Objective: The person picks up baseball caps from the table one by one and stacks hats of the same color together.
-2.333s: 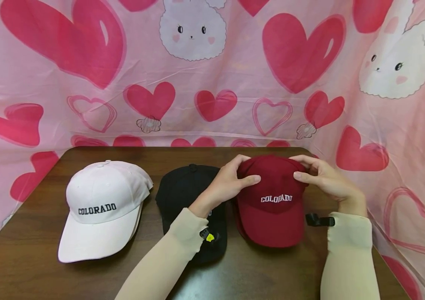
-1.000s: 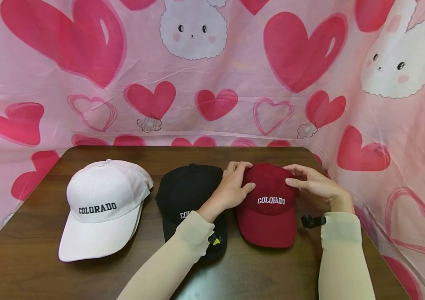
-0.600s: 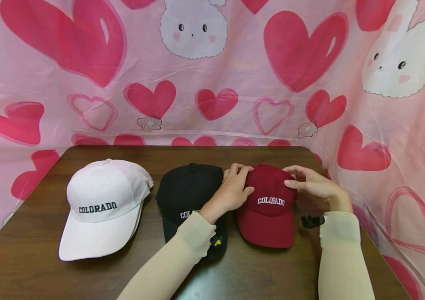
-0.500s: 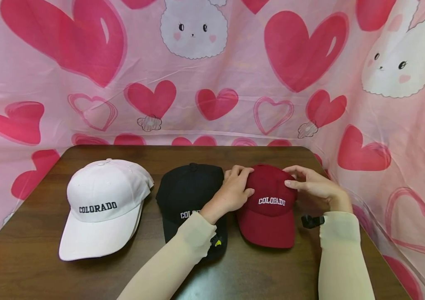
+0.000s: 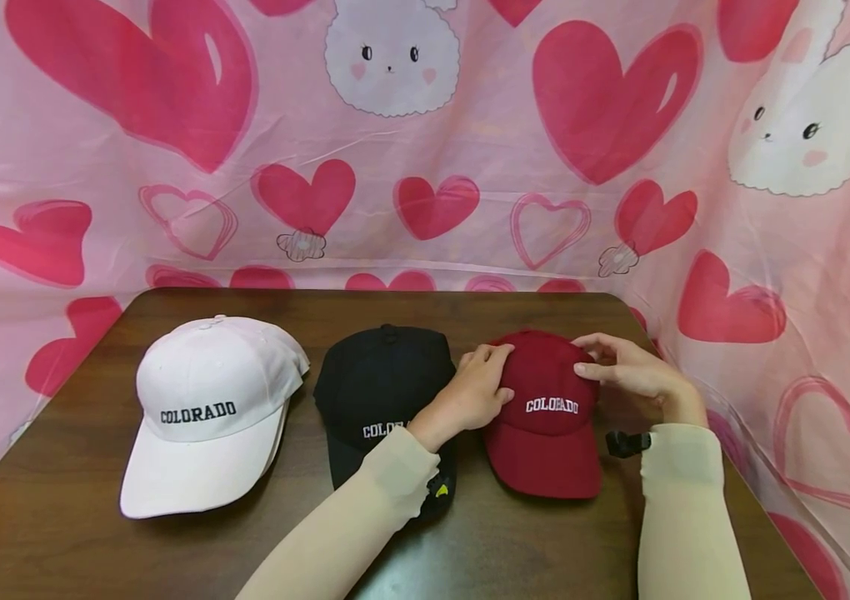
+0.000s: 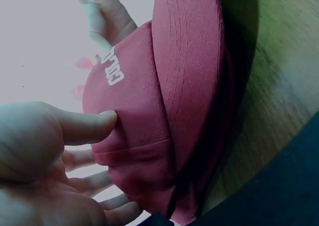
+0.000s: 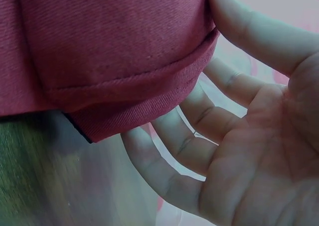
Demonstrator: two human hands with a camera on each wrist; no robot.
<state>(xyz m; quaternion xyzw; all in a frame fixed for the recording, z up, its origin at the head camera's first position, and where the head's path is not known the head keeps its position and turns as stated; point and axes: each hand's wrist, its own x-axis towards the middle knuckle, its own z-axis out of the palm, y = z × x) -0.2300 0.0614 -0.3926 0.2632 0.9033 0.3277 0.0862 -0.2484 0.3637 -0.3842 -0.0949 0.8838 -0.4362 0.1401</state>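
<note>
In the head view a dark red baseball cap (image 5: pixel 545 454) lettered COLORADO sits on the right side of the table, brim toward me. My left hand (image 5: pixel 473 387) holds its left side, thumb on the front of the crown and fingers behind. On the opposite side, my right hand (image 5: pixel 631 367) grips the crown between thumb and curled fingers. The left wrist view shows the thumb pressing the red cap (image 6: pixel 134 96) near its lettering. Up close in the right wrist view, the rim of the red cap (image 7: pixel 119 52) shows two fabric layers, with fingers behind.
Left of the red cap is a black cap (image 5: pixel 376 375), partly covered by my left forearm. A white cap (image 5: pixel 207 383) stands farther left, a second brim edge showing beneath it. Pink heart-print cloth (image 5: pixel 432 142) hangs behind the brown wooden table (image 5: pixel 57 500).
Since the oldest frame, the red cap has come down and left between both hands. Over the last half second it has shifted slightly right, the left hand following.
</note>
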